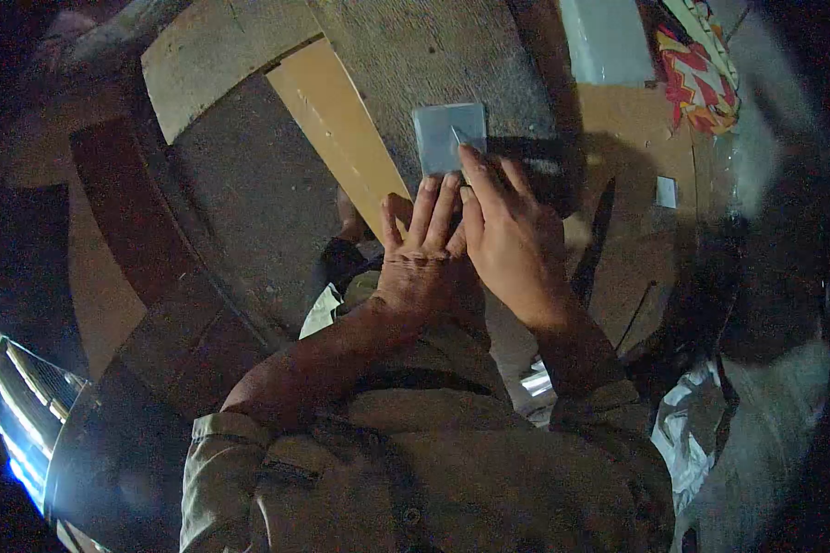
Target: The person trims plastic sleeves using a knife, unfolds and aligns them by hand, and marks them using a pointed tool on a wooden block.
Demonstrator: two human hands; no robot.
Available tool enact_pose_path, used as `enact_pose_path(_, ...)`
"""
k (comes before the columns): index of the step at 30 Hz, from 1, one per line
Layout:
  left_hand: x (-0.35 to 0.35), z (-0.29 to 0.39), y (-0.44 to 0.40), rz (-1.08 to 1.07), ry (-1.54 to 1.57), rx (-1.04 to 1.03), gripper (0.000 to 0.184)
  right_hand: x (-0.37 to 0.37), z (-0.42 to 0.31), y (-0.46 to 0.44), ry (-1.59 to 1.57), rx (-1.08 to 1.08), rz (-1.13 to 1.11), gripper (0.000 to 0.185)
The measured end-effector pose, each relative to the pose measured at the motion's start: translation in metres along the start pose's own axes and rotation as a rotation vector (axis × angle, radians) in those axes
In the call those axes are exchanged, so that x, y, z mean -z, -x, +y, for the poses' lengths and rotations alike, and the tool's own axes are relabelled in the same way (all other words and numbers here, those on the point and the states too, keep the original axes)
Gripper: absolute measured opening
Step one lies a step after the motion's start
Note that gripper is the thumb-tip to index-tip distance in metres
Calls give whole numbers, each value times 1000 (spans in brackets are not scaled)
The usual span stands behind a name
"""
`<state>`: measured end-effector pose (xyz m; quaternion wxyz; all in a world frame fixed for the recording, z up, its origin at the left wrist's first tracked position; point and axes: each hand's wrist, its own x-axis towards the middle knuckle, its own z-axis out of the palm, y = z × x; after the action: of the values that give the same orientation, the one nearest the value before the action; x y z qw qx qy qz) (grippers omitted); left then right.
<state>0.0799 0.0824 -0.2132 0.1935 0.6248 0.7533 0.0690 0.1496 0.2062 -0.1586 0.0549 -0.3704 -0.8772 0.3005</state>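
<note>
A small square, bluish-grey flat piece with clear edges (438,147), like a thin stack of plastic or glass, lies on a worn wooden board (424,64). My left hand (420,249) has its fingers stretched out, their tips at the square's near edge. From the right, my right hand (516,230) reaches over and pinches a thin pointed tool (456,135) between thumb and forefinger. The tool's tip rests on or just above the square's surface; most of its shaft is hidden by my fingers, so its kind is unclear.
A tan flat strip (332,111) lies left of the square. To the right, cardboard (622,124) bears a pale sheet (604,41), a red-and-yellow patterned cloth (696,78) and a small white square (666,192). A crumpled white bag (687,433) lies lower right.
</note>
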Motion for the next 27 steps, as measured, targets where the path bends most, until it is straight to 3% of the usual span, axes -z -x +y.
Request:
enact_pose_path(14, -6, -3, 1, -9, -49, -4, 68, 2, -3, 0, 39, -37, -58, 36)
enact_pose_path(23, -11, -3, 2, 97, -91, -18, 67, 4, -6, -3, 2, -52, -69, 35)
enact_pose_path(27, -4, 0, 1, -2, -35, 13, 68, 5, -7, -4, 44, -12, -49, 36)
